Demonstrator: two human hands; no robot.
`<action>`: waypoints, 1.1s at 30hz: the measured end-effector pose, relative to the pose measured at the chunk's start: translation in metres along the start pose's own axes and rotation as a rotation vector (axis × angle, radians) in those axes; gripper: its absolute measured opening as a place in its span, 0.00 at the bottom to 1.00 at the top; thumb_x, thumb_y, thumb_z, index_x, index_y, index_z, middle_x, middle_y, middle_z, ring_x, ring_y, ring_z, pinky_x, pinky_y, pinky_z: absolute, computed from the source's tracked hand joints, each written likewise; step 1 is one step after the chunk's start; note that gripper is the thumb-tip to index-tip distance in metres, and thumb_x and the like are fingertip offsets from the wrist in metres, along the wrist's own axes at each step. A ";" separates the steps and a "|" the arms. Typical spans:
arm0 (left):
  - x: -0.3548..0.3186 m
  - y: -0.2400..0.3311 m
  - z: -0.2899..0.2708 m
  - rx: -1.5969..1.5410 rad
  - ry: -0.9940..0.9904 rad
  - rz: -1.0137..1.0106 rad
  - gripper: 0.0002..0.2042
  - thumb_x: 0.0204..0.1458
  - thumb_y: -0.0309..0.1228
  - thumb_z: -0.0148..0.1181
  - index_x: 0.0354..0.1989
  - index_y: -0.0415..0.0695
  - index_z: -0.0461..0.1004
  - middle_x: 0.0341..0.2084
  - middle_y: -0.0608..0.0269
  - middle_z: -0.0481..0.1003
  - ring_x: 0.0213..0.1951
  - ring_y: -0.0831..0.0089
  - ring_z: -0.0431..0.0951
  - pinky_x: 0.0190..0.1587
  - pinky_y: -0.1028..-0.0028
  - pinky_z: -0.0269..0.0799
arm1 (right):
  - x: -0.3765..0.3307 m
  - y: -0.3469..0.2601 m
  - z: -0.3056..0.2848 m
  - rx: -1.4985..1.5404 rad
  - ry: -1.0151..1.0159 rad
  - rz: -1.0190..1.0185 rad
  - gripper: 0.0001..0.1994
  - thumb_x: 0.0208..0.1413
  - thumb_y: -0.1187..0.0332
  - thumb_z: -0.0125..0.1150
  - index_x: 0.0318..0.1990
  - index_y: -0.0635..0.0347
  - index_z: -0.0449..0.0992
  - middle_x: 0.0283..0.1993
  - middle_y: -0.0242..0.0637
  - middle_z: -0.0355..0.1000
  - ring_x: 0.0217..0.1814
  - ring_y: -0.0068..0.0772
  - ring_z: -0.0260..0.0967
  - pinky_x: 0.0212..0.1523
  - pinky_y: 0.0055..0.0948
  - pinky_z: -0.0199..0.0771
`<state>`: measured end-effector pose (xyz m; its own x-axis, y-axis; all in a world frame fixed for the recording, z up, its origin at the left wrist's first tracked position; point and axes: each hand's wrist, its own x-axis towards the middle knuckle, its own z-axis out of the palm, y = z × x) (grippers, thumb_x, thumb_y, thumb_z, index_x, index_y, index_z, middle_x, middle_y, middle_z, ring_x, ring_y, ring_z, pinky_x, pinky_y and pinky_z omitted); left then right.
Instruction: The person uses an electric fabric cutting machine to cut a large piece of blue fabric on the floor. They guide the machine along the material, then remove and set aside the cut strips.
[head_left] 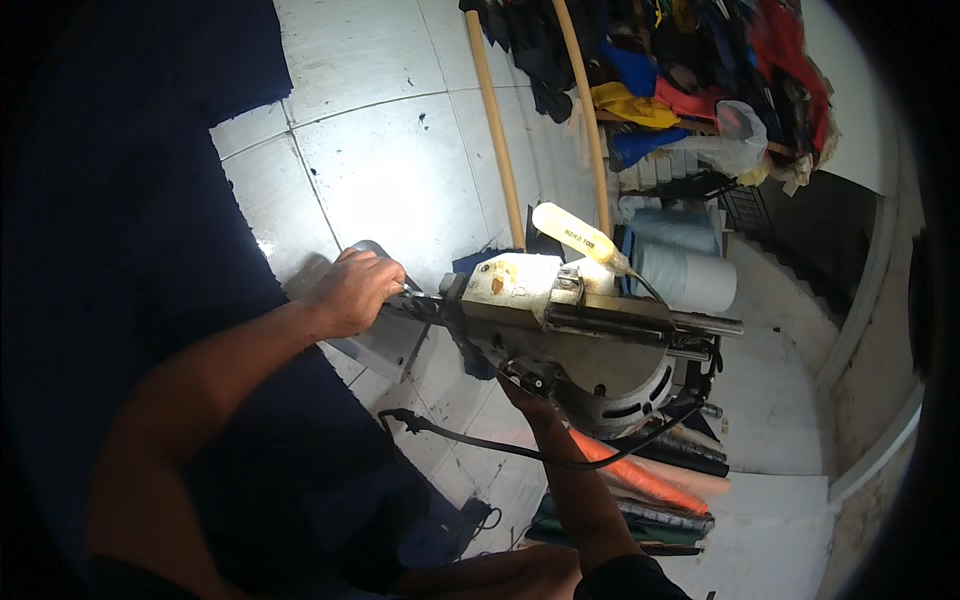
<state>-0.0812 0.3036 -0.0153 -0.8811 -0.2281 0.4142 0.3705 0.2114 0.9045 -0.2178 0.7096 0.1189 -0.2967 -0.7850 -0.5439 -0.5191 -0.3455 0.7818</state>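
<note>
A metal cloth cutting machine (600,355) lies tipped on its side across the middle of the view, its round motor housing to the right and its grey base plate (385,345) to the left. My left hand (350,292) is closed around the narrow blade end beside the base plate. Under the motor housing, my right hand (525,393) grips the machine; most of its fingers are hidden by it. A pale yellow oblong piece (575,235) on a thin dark stem sticks up from the machine. A black power cord (500,445) loops below the housing.
Dark navy cloth (120,250) spreads over the left side. White floor tiles (390,170) lie beyond. Two wooden poles (493,130) stand near heaped colourful fabrics (650,90). Fabric rolls (640,480) lie at lower right, and a white roll (690,278) is behind the machine.
</note>
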 end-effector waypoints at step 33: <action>-0.002 -0.005 0.002 0.036 0.018 0.005 0.06 0.58 0.29 0.48 0.38 0.43 0.71 0.32 0.57 0.75 0.39 0.59 0.73 0.49 0.60 0.62 | 0.031 0.047 -0.072 -1.485 -0.008 -0.268 0.15 0.64 0.53 0.48 0.46 0.54 0.65 0.42 0.37 0.64 0.41 0.37 0.65 0.43 0.36 0.70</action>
<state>-0.0818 0.3049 -0.0209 -0.8735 -0.2441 0.4212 0.3640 0.2471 0.8980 -0.1939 0.6322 0.1608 -0.3340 -0.6151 -0.7142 0.7003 -0.6691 0.2487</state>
